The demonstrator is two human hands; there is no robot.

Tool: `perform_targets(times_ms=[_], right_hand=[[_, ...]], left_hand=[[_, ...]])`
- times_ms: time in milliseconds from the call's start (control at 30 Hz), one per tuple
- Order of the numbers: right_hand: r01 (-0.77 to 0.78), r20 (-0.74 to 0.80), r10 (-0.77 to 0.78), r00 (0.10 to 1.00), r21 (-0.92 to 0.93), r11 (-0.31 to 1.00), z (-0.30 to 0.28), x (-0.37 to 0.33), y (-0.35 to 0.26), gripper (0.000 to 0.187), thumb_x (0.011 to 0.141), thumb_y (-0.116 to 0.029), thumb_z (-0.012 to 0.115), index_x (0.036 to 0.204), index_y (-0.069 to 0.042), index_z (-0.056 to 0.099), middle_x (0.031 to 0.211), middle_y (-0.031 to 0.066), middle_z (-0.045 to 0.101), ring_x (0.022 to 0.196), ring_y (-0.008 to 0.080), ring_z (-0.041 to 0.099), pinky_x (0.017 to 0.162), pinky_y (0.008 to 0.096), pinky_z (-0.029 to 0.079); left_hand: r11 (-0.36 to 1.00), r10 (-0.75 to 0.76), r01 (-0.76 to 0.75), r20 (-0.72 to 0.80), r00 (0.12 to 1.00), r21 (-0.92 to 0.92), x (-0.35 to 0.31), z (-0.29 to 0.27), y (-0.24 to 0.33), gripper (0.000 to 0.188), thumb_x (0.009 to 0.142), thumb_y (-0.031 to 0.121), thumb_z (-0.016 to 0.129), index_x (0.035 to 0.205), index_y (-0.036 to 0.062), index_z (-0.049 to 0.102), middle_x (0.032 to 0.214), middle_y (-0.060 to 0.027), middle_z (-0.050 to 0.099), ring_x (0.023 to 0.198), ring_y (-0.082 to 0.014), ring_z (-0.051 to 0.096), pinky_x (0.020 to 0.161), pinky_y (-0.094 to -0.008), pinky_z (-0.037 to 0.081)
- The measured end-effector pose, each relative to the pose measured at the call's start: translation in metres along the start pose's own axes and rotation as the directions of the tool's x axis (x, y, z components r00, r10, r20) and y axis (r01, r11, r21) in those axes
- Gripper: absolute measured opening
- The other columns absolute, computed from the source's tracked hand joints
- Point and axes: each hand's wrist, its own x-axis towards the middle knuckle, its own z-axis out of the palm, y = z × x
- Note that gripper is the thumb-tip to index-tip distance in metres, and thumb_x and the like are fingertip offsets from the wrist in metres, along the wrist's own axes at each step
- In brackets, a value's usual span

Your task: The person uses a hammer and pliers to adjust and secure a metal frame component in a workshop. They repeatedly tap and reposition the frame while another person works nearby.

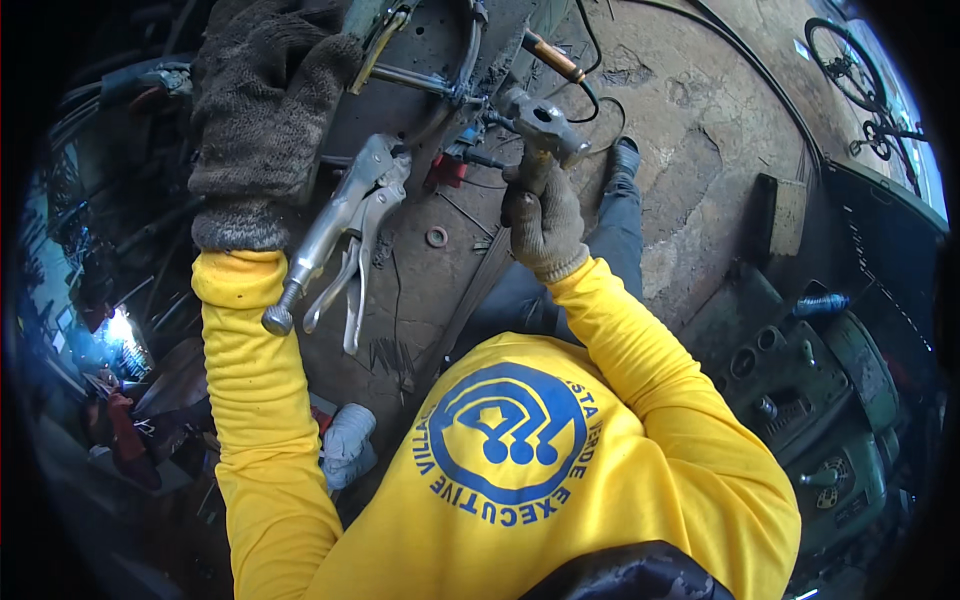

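Note:
A hammer (548, 128) is upright in my gloved right hand (547, 222), its metal head showing above fingers wrapped round the handle. The head is beside the greasy metal workpiece (405, 45). My left hand (265, 110), in a thick dark glove, lies along the left side of the workpiece. Its thumb lies apart, and its fingertips run toward the upper edge, partly hidden. Between my forearms, silver locking pliers (362, 205) hang with their jaws at the workpiece's near edge. A tool with an orange-brown handle (555, 57) sits just beyond the hammer head, a cable trailing from it.
A small ring (437, 236) lies on the stained floor. Bright glare (122, 325) shines at the left. A pale bundle (347, 445) is beside my left forearm. At the right are a wooden block (787, 215), green machinery (765, 365) and a bicycle (848, 68). Dark cables cross the floor.

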Motion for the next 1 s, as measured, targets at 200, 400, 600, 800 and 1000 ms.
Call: perform_targets(times_ms=[200, 400, 600, 800, 1000], right_hand=[[-0.195, -0.097, 0.201, 0.975, 0.063, 0.979, -0.025, -0.02, -0.021, 0.034, 0.103, -0.033, 0.056, 0.115, -0.002, 0.065, 0.072, 0.0052, 0.064, 0.061, 0.0175, 0.064, 0.061, 0.0341, 0.051], [-0.19, -0.034, 0.191, 0.981, 0.011, 0.982, -0.048, -0.028, -0.008, 0.038, 0.106, -0.035, 0.055, 0.119, -0.001, 0.063, 0.078, 0.007, 0.064, 0.065, 0.0187, 0.062, 0.063, 0.0327, 0.05], [-0.151, 0.005, 0.152, 0.988, -0.103, 0.983, -0.061, -0.033, -0.009, 0.032, 0.102, -0.027, 0.058, 0.118, 0.0, 0.065, 0.093, 0.0165, 0.069, 0.078, 0.0308, 0.069, 0.072, 0.0401, 0.053], [-0.077, 0.065, 0.083, 0.994, -0.088, 0.993, -0.052, -0.02, -0.015, 0.031, 0.101, -0.024, 0.06, 0.12, 0.001, 0.064, 0.09, 0.0125, 0.069, 0.079, 0.0269, 0.07, 0.072, 0.0369, 0.054], [-0.146, 0.057, 0.153, 0.987, -0.117, 0.982, -0.053, -0.017, -0.024, 0.033, 0.103, -0.026, 0.059, 0.122, 0.001, 0.063, 0.084, 0.0085, 0.068, 0.074, 0.0207, 0.069, 0.07, 0.0329, 0.054]], left_hand=[[0.997, 0.051, -0.052, 0.011, 0.999, 0.066, 0.003, 0.005, -0.007, 0.033, 0.093, 0.039, 0.078, 0.107, 0.0101, 0.076, 0.137, -0.0164, 0.066, 0.141, -0.0374, 0.05, 0.121, -0.0537, 0.034], [0.988, 0.087, -0.088, 0.014, 0.996, 0.125, 0.001, 0.007, -0.012, 0.034, 0.093, 0.04, 0.078, 0.111, 0.0114, 0.077, 0.14, -0.0157, 0.065, 0.143, -0.0364, 0.048, 0.121, -0.0534, 0.035], [0.979, 0.132, -0.125, -0.029, 0.991, 0.163, 0.0, 0.009, -0.007, 0.041, 0.089, 0.045, 0.079, 0.111, 0.0101, 0.077, 0.138, -0.0161, 0.065, 0.142, -0.0369, 0.049, 0.122, -0.0531, 0.033], [0.96, 0.2, -0.168, -0.125, 0.972, 0.226, -0.001, 0.014, 0.005, 0.048, 0.085, 0.049, 0.08, 0.11, 0.0088, 0.077, 0.137, -0.0165, 0.065, 0.141, -0.0373, 0.049, 0.122, -0.0528, 0.032], [0.941, 0.239, -0.178, -0.192, 0.952, 0.29, -0.006, 0.018, 0.007, 0.055, 0.081, 0.054, 0.081, 0.11, 0.0075, 0.077, 0.135, -0.0169, 0.065, 0.14, -0.0378, 0.049, 0.123, -0.0525, 0.03]])
